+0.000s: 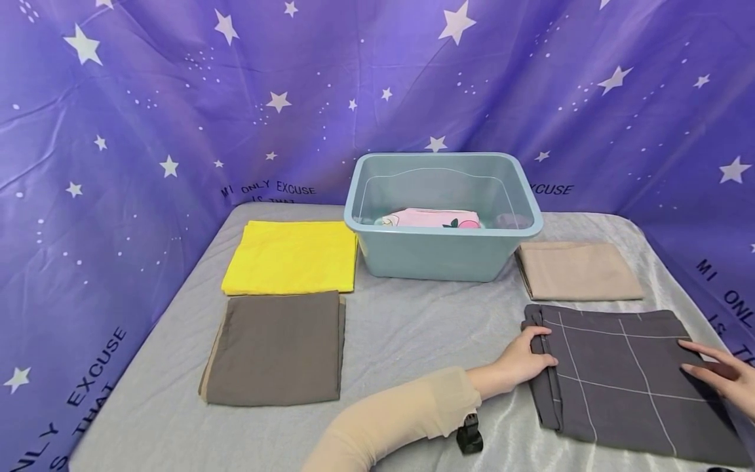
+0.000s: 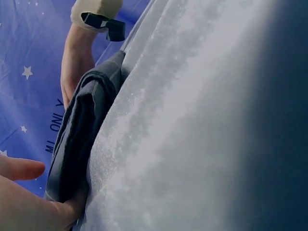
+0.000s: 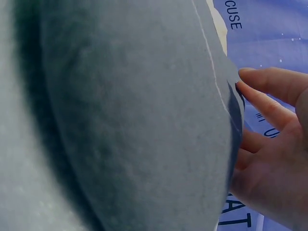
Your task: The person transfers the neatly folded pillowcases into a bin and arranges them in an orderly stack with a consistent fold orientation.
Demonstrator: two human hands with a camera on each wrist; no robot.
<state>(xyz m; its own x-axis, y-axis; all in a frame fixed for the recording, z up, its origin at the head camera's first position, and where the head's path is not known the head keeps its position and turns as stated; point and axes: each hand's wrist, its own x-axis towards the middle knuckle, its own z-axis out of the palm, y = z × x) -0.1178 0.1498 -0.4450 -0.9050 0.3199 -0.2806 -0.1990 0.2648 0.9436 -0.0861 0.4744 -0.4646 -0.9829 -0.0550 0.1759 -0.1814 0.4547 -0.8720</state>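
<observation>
Purple hanging [image 1: 330, 59], printed with white stars [image 1: 83, 44] and black lettering [image 1: 97, 370], stands beyond the left hand [image 1: 522, 362] and to both sides of it. Counter [image 1: 421, 328] beneath the hand: grey, plush-looking covering, far corners rounded. Pale sheen noted just beside the hand.

Place: curtained-off nook, home-like; room type beyond not determinable. Evidence: purple drape [image 1: 330, 65] with white stars [image 1: 83, 45] and printed lettering [image 1: 296, 188], hung behind and at both sides; broad, soft, grey-covered surface [image 1: 413, 328], bed or desk unclear; household goods: blue-green tub [image 1: 430, 255], folded yellow cloth [image 1: 295, 259], folded dark checked cloth [image 1: 607, 367].
</observation>
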